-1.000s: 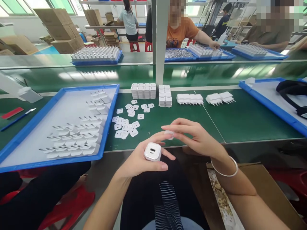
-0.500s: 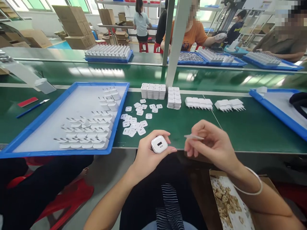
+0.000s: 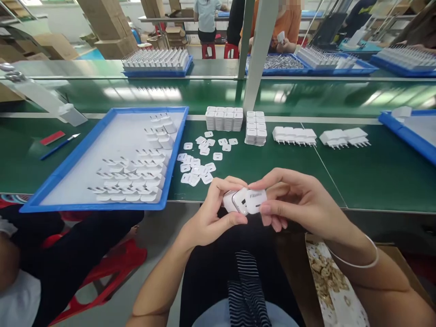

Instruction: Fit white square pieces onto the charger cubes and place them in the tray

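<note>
My left hand [image 3: 213, 213] is closed around a white USB charger [image 3: 235, 202], its port face turned toward the right. Between the thumb and fingers of my right hand [image 3: 293, 200] is a thin white cover plate [image 3: 256, 201] with printing and a slot. The plate's left edge meets or overlaps the charger's port face; whether they touch I cannot tell. Loose cover plates [image 3: 195, 170] lie scattered on the green bench beyond my left hand. Behind them stand neat stacks of the same plates [image 3: 224, 119]. Chargers with pins [image 3: 294, 136] lie in short rows on the right.
A blue-rimmed tray [image 3: 172, 170] at left holds rows of chargers, pins up. Left of it lie a blue-handled knife [image 3: 59, 146] and a red strip [image 3: 52, 138]. A metal post [image 3: 259, 59] rises behind the stacks. Below right is an open box [image 3: 337, 290]. Co-workers sit across the bench.
My right hand has moved left, bringing the cover plate up to the charger. The charger in my left hand has turned to face right. The view has shifted slightly.
</note>
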`<state>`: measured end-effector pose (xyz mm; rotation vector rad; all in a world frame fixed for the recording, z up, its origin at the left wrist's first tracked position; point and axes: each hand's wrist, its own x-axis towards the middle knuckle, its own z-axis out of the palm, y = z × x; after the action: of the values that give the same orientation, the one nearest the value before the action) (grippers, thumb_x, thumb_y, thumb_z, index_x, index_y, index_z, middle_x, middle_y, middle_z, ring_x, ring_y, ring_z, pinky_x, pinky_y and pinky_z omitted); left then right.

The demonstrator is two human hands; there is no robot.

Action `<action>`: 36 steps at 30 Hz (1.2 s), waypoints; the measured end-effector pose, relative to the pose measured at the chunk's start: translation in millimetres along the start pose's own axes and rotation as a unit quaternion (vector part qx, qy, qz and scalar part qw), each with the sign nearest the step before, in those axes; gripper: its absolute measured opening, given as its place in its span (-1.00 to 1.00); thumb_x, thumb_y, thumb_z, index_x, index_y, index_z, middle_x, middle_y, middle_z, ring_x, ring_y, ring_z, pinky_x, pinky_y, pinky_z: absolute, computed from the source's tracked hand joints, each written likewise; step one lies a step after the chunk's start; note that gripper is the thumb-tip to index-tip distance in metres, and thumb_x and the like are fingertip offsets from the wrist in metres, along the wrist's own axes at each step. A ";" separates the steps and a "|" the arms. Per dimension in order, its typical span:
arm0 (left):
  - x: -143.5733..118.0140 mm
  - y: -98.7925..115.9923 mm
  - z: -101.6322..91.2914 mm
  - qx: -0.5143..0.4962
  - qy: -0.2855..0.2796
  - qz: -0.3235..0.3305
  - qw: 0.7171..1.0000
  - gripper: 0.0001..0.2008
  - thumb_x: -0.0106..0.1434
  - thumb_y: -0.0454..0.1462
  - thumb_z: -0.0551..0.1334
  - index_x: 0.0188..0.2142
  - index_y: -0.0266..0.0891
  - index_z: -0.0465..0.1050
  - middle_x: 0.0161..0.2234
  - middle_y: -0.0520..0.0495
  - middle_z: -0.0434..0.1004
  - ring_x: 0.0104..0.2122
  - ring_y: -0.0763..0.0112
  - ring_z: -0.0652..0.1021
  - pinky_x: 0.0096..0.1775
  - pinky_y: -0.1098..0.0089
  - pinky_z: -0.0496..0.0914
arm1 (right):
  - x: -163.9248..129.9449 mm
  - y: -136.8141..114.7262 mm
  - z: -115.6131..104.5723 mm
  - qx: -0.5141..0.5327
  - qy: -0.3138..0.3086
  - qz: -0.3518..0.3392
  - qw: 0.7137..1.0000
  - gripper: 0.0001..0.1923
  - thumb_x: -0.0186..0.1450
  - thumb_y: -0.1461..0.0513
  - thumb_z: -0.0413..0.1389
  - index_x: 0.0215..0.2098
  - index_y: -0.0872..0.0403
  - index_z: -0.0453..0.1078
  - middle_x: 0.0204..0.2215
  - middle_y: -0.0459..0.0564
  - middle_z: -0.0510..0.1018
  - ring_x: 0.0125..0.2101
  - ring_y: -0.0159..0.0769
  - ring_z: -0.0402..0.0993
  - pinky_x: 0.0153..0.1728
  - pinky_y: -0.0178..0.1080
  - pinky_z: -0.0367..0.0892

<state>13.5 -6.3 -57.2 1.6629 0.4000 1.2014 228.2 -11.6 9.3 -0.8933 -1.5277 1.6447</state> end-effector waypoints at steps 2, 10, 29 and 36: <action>0.3 -0.6 1.0 -0.011 0.000 -0.005 1.000 -0.64 0.37 -0.23 0.29 0.10 -0.08 0.25 0.01 -0.13 0.39 -0.07 0.32 0.44 -0.15 0.36 0.34 | 2.5 0.9 2.2 0.013 -0.017 0.013 1.000 -0.83 0.33 0.21 0.30 -0.12 0.06 0.51 -0.57 -0.11 0.59 -0.64 -0.42 0.48 -0.64 -0.41 0.39; 1.2 1.0 -0.6 -0.039 -0.032 -0.023 0.998 -0.64 0.37 -0.27 0.29 0.09 -0.06 0.24 0.01 -0.12 0.37 -0.17 0.39 0.43 -0.21 0.40 0.34 | 9.4 0.4 1.8 0.031 -0.045 0.057 0.997 -0.81 0.32 0.21 0.31 -0.12 0.07 0.54 -0.60 -0.13 0.57 -0.69 -0.47 0.42 -0.66 -0.44 0.38; -0.3 -1.4 -7.5 -0.004 -0.047 -0.018 0.999 -0.58 0.30 -0.26 0.36 0.07 -0.08 0.24 -0.07 -0.11 0.38 -0.07 0.27 0.43 -0.12 0.31 0.38 | 15.9 -4.9 -1.8 0.027 -0.089 0.098 0.991 -0.68 0.30 0.22 0.31 -0.06 0.04 0.32 -0.61 -0.19 0.57 -0.72 -0.49 0.39 -0.71 -0.47 0.27; -1.2 1.0 -10.5 0.010 -0.053 -0.018 0.998 -0.59 0.30 -0.25 0.37 0.07 -0.09 0.27 -0.05 -0.12 0.38 -0.10 0.29 0.44 -0.15 0.33 0.36 | 20.3 -3.8 -0.4 0.053 -0.100 0.129 0.985 -0.60 0.27 0.20 0.34 -0.14 0.00 0.19 -0.61 -0.22 0.57 -0.75 -0.50 0.38 -0.73 -0.51 0.25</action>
<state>3.8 -2.1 -57.0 1.7219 0.3757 1.0813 218.4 6.2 12.7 -0.9209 -1.4875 2.0361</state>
